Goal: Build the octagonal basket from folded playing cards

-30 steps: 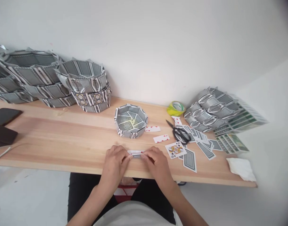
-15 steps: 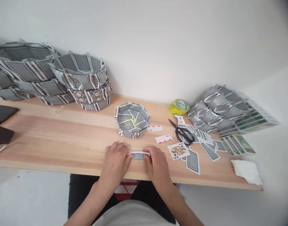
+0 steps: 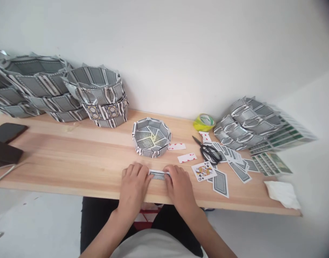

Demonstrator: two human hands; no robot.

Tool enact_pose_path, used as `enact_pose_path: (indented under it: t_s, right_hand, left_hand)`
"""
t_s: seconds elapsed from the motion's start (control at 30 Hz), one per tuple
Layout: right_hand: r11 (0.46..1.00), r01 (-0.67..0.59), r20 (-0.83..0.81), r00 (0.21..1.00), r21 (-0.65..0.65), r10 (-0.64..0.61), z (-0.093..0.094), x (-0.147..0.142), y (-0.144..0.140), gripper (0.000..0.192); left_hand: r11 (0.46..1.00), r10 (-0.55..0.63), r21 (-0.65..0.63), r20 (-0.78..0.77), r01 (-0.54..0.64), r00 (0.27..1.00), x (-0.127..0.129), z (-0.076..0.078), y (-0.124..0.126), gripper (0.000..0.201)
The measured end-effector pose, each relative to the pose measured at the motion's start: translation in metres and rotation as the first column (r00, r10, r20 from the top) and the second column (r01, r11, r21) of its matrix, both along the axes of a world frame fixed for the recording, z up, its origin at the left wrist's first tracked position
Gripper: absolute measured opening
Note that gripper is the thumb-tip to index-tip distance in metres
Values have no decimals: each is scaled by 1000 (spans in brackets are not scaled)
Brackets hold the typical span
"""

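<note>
Between my hands lies a folded playing card [image 3: 157, 175], its grey patterned back up, near the front edge of the table. My left hand [image 3: 134, 182] grips the card's left end, with the thumb along its near side. The right end is held by my right hand [image 3: 180, 184], fingers curled on top. Just beyond them stands a low round bowl [image 3: 151, 154] made of folded cards. To the right are two cut card pieces, one a white strip with red marks [image 3: 187, 157]. A queen card [image 3: 204, 171] lies close to my right hand.
Black-handled scissors [image 3: 210, 153] rest beside spread cards [image 3: 220, 183]. Yellow-green tape [image 3: 203, 122] and a tilted card basket [image 3: 241, 125] are behind them. Larger card baskets [image 3: 105, 96] line the back left. A phone [image 3: 9, 132] is far left, a white tissue [image 3: 282, 193] at the right corner.
The card's upright far flap looks flatter now, and more of the patterned back shows. Both hands stay at its ends. The view has shifted slightly.
</note>
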State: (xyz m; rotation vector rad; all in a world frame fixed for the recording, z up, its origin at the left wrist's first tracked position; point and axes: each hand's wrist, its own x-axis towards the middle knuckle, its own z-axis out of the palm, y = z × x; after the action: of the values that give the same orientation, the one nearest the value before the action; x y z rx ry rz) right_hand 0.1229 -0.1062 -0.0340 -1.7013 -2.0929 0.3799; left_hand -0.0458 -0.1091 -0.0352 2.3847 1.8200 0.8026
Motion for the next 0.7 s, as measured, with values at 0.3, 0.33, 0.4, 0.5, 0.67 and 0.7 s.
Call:
enact_pose_path:
  t_s: [0.3,0.33,0.4,0.5,0.67,0.7]
  right_hand:
    - [997,-74,-11,997,-20,74,4,10,5,12]
    - [996,-83,-8,997,-28,83,4,11,5,12]
    - [995,-93,4,996,-46,94,4,12,2,12]
    - [993,-98,33,994,-59,100,3,12,-4,12]
    - [991,-117,-15,993,62,119,-7,14,-22,15]
    - [986,-129,-25,991,103,132,-10,17,-26,17]
  left_hand:
    - [930,-270,210,-168,302,948,15,-27,-40,37]
    - [937,-258,189,-197,295,946,16,-28,-42,39]
    - [939,-264,156,-250,308,932,14,-28,-44,41]
    - [925,-305,124,-319,359,897,8,-24,-48,41]
    - [925,-268,189,-291,330,919,4,-28,-52,39]
    - [922,-260,218,-261,319,930,4,-31,-53,37]
